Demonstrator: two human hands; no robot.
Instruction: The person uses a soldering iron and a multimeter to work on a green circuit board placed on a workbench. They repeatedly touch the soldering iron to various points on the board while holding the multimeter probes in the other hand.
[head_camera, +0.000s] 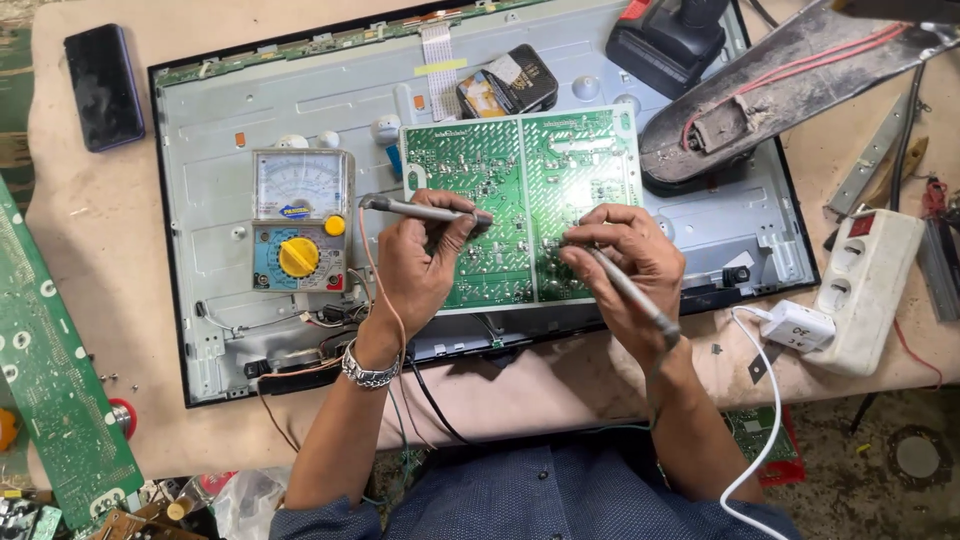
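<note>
A green circuit board (500, 170) lies solder side up on the grey metal back of a flat screen panel (220, 230). My left hand (420, 265) holds a grey test probe (420, 210) almost level, its tip on the board's left half. My right hand (620, 255) grips a second grey probe (630, 290) slanted, tip touching the board near its middle seam. A thin red lead runs from the left probe down past my wrist. An analog meter (300, 220) with a yellow dial sits on the panel just left of my left hand.
A black phone (103, 85) lies at the far left. A long green board (45, 370) hangs over the left table edge. A white power strip (865, 285) and white adapter (797, 325) sit right. A black power tool (665, 40) and a dusty dark cover (800, 70) lie at the back right.
</note>
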